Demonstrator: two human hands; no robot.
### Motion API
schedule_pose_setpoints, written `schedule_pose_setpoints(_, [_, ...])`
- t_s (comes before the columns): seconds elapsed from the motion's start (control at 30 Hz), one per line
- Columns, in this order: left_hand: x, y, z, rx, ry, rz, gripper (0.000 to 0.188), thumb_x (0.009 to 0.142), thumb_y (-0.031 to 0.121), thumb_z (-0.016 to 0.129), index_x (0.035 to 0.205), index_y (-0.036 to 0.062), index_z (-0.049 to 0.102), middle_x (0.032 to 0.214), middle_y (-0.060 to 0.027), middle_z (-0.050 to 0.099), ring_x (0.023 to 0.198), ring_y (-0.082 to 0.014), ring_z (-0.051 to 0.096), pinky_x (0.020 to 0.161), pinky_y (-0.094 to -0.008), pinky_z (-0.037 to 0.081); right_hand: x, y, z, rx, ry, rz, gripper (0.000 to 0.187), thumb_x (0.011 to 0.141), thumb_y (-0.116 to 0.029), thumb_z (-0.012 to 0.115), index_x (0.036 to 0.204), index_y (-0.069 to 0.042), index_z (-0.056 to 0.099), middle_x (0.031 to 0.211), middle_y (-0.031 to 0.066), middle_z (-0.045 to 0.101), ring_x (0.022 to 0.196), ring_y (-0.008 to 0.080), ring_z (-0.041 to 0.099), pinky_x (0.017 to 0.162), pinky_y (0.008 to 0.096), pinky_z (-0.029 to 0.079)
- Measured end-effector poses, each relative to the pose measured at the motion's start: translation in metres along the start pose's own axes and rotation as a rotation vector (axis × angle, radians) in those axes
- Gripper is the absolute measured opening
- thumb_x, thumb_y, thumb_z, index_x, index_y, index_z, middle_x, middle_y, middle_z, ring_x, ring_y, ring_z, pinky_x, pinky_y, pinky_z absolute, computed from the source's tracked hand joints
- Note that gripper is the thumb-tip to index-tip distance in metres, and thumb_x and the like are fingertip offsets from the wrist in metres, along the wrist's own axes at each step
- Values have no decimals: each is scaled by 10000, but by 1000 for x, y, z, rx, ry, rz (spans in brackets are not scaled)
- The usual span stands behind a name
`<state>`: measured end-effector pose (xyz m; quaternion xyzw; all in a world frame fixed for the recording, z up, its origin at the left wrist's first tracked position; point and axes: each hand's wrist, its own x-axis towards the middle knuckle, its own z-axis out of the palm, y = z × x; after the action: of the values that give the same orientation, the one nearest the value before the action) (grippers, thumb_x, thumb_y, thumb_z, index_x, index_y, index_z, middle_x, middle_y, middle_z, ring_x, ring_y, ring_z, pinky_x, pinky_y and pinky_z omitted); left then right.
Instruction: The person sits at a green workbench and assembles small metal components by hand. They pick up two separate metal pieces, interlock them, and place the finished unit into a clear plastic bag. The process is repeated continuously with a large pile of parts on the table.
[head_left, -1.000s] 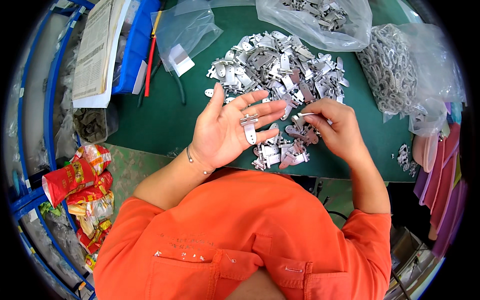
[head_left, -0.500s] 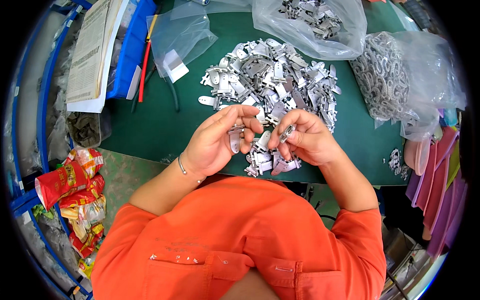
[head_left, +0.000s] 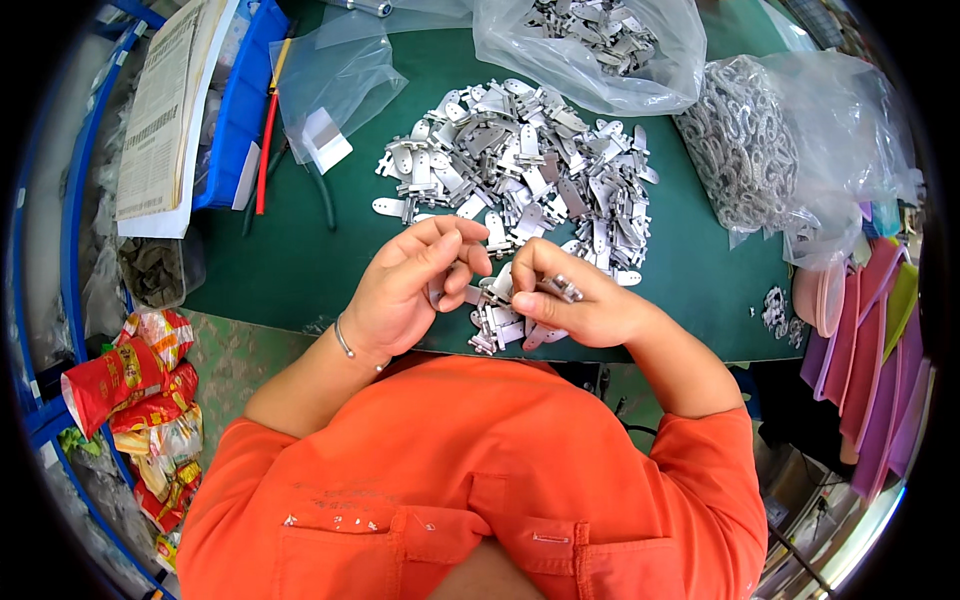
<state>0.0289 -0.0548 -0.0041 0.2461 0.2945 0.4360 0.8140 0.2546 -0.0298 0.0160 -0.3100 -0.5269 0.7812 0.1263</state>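
Note:
My left hand [head_left: 405, 285] is half curled over the table's near edge, palm turned inward. A small silver metal piece, mostly hidden, shows as a sliver between its thumb and fingers. Close by on the right, my right hand [head_left: 590, 305] is closed, thumb and bent forefinger pinching a small hinge-like metal part [head_left: 562, 289] whose knobbly end sticks out. Between and below the hands lies a small heap of similar parts [head_left: 497, 325]. Just beyond the hands spreads a large pile of these silver parts [head_left: 545, 150], with flat rounded tabs.
An open clear bag [head_left: 690, 60] with more metal parts stands behind the pile. Right of it lies a bag of grey metal links [head_left: 735, 140]. At left are a blue bin [head_left: 235, 130], a red pen-like stick [head_left: 267, 155] and pliers with dark handles [head_left: 325, 195] on the green table [head_left: 270, 280].
The whole view has shifted slightly. My right hand has turned so its part points the other way, and the piece in my left hand has sunk further behind the fingers.

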Motion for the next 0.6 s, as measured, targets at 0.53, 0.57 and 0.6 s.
schedule_pose_setpoints(0.53, [-2, -6, 17, 992, -115, 406, 168, 730, 18, 756, 886, 35, 695, 823, -20, 582, 665, -109, 538, 611, -254, 437, 10, 9, 8, -502, 36, -125, 246, 844, -41, 584, 966, -32, 370, 877, 193, 587, 732, 362, 626, 611, 431, 474])
schedule_pose_setpoints(0.57, [0, -7, 16, 1021, -135, 470, 169, 723, 20, 760, 879, 34, 695, 822, -23, 580, 662, -113, 539, 609, -253, 438, 10, 11, 9, -528, 55, -160, 250, 841, -41, 587, 963, -33, 369, 869, 195, 589, 744, 364, 625, 625, 434, 475])
schedule_pose_setpoints(0.6, [1, -8, 15, 1078, -140, 525, 166, 707, 12, 762, 858, 22, 693, 815, -35, 581, 656, -125, 545, 585, -248, 436, 11, 18, 10, -541, 66, -230, 264, 840, -44, 586, 1021, -32, 394, 826, 187, 591, 768, 376, 619, 654, 441, 475])
